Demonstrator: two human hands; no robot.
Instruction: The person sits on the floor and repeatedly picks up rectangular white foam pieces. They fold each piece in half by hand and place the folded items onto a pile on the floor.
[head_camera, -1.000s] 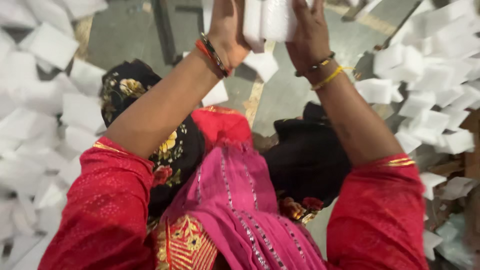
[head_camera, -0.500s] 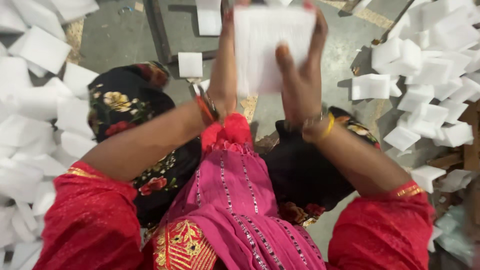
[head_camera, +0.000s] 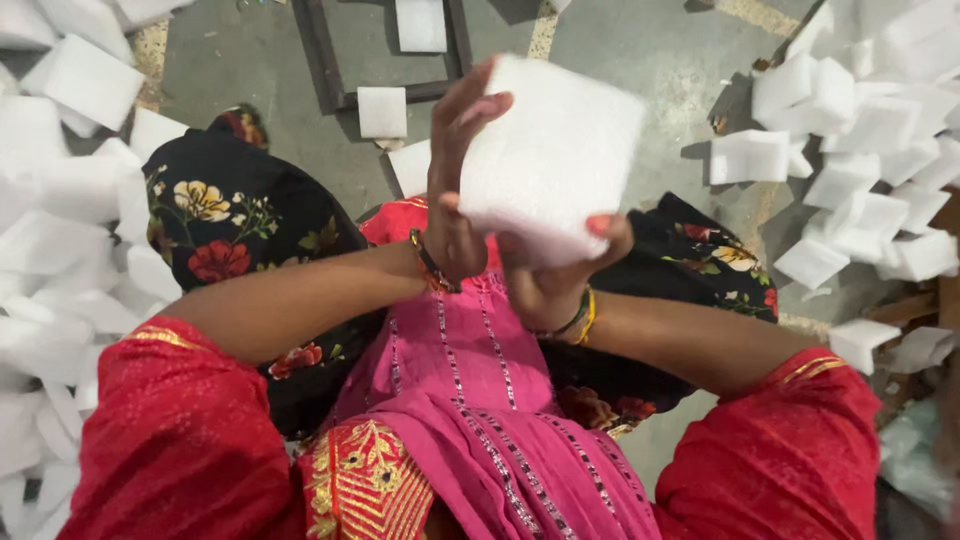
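Your right hand (head_camera: 548, 285) grips the white foam block (head_camera: 552, 160) from below, thumb on its lower right corner. Your left hand (head_camera: 457, 190) clasps the block's left edge, fingers curled over the top. The block sits raised above your lap. Beyond, loose foam pieces (head_camera: 850, 170) lie around a dark metal frame (head_camera: 325, 60) on the concrete floor (head_camera: 640, 40).

A grey concrete floor (head_camera: 650, 60) is carrying everything here. White foam blocks (head_camera: 60, 250) are lying heaped along its left edge, and more foam pieces (head_camera: 860, 150) are piling up loosely at the right, some overlapping. A dark metal frame (head_camera: 325, 60) is resting flat on the floor at the top, with one white block (head_camera: 420, 22) lying inside it and a smaller square (head_camera: 382, 111) lying against its near bar
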